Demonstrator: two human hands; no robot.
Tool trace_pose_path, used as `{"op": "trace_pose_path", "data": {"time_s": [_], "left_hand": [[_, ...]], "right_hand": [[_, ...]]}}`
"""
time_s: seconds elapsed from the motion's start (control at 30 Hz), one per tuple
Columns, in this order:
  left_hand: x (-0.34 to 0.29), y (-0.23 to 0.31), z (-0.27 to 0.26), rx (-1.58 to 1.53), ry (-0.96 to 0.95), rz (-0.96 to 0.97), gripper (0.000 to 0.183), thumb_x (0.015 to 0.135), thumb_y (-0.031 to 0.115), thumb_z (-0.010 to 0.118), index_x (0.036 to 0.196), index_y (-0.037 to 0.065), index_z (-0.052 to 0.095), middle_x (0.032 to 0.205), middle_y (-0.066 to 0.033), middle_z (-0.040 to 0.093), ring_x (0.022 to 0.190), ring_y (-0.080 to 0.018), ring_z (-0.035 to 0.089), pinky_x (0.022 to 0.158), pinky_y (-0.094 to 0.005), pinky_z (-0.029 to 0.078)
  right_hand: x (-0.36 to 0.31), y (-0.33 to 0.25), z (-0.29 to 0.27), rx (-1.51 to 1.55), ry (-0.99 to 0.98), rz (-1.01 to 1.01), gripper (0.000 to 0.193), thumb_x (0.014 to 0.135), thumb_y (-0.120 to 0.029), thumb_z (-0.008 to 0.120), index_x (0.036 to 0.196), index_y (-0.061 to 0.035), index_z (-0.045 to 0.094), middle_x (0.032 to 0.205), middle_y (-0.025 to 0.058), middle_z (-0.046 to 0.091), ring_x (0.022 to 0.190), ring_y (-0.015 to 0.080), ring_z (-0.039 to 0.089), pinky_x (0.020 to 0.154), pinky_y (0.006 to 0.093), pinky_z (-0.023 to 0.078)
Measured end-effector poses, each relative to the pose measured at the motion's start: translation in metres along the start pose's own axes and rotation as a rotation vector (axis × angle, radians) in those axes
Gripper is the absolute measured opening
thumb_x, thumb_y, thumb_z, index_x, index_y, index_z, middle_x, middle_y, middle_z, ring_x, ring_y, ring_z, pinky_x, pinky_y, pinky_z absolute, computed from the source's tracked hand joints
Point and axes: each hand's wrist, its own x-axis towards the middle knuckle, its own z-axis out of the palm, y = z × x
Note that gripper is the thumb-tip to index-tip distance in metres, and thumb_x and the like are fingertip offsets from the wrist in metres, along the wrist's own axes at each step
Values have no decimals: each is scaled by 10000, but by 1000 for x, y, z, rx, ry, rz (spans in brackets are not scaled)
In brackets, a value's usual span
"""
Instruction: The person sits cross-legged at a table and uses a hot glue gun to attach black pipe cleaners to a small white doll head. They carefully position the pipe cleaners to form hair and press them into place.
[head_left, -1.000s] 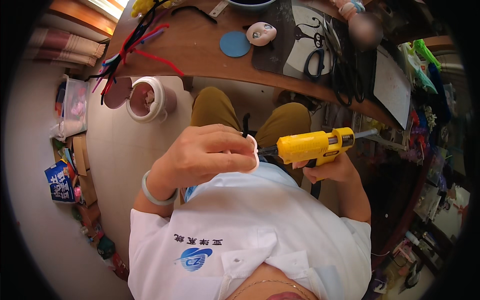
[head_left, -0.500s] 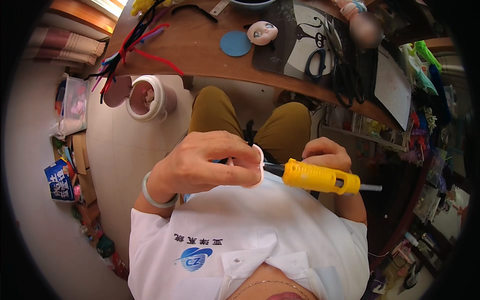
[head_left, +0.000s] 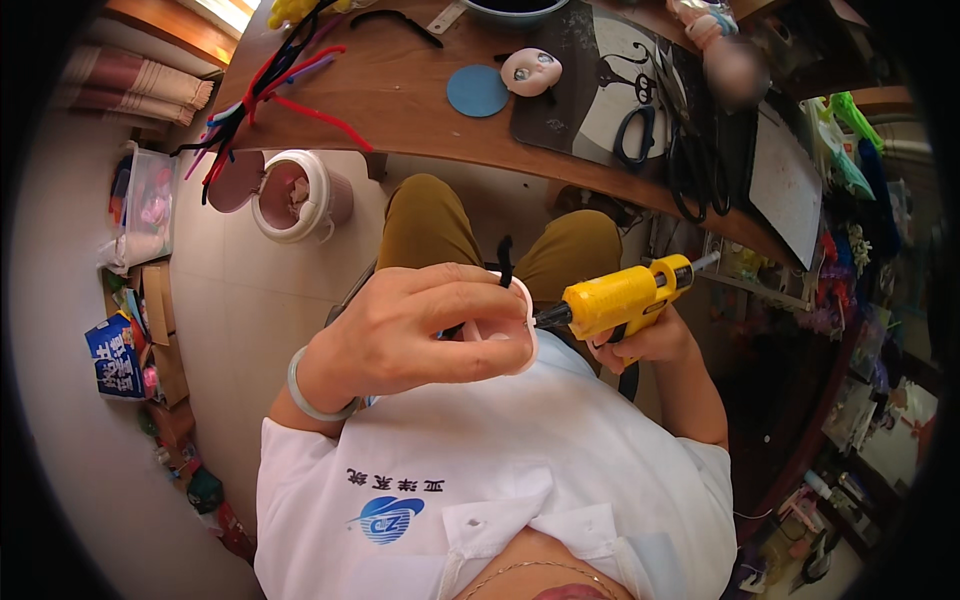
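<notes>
Pinched in my left hand (head_left: 420, 325) is a pale pink hollow shell (head_left: 532, 345), perhaps a doll head part, with its open rim toward the right. A black fuzzy stem (head_left: 505, 262) sticks up from it. The fingers of my left hand hide much of its inside. My right hand (head_left: 655, 340) is wrapped round the handle of a yellow hot glue gun (head_left: 615, 300), whose black nozzle meets or nearly meets the shell's rim. A glue stick (head_left: 707, 261) juts from the gun's back end. Both hands are above my lap.
On the wooden table (head_left: 420, 100) ahead lie a doll face (head_left: 531, 72), a blue disc (head_left: 478, 91), several coloured pipe cleaners (head_left: 275, 95) and scissors (head_left: 634, 135) on a dark mat. A lidded bin (head_left: 290, 195) stands on the floor at left. Crowded shelves (head_left: 850, 250) line the right.
The glue gun has turned, its back end swinging up and away, so its handle and my right fingers now show. Its nozzle stays by the shell, which has shifted slightly right with my left hand.
</notes>
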Motion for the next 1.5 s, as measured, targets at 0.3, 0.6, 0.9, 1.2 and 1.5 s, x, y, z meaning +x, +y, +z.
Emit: {"op": "trace_pose_path", "data": {"time_s": [0.3, 0.6, 0.9, 1.2, 1.5], "left_hand": [[-6, -15, 4, -323, 1, -49, 314, 615, -31, 752, 885, 81, 640, 909, -102, 637, 723, -233, 633, 638, -276, 525], [-1, -8, 8, -219, 180, -311, 376, 622, 10, 833, 949, 28, 648, 1033, -136, 627, 882, -201, 657, 751, -275, 542], [6, -1, 14, -125, 280, -364, 314, 650, -52, 775, 922, 25, 640, 1017, -107, 628, 869, -233, 644, 728, -293, 545], [0, -11, 17, -26, 350, -219, 266, 660, -133, 704, 876, -8, 613, 949, -113, 641, 905, -280, 617, 776, -327, 504], [-5, -18, 19, -451, 447, -377, 198, 726, -127, 661, 885, -20, 612, 933, -114, 647, 885, -184, 626, 768, -291, 511]], "right_hand": [[10, -18, 0, -1038, -65, -682, 271, 785, -247, 738, 903, -15, 663, 831, 111, 614, 650, 161, 595, 562, 227, 471], [10, 5, 8, -977, 161, -747, 282, 723, -164, 765, 933, -6, 661, 826, 108, 593, 653, 186, 591, 569, 240, 473], [20, -5, 17, -1248, 177, -927, 317, 686, -169, 776, 929, -11, 646, 781, 94, 562, 593, 194, 548, 503, 275, 432], [15, 0, 14, -1342, 205, -922, 301, 692, -199, 771, 906, -24, 653, 775, 91, 550, 582, 193, 549, 501, 276, 425], [-20, -12, -19, -1174, 721, -869, 155, 796, -81, 674, 901, -8, 586, 882, 103, 599, 747, 163, 602, 665, 267, 487]]}}
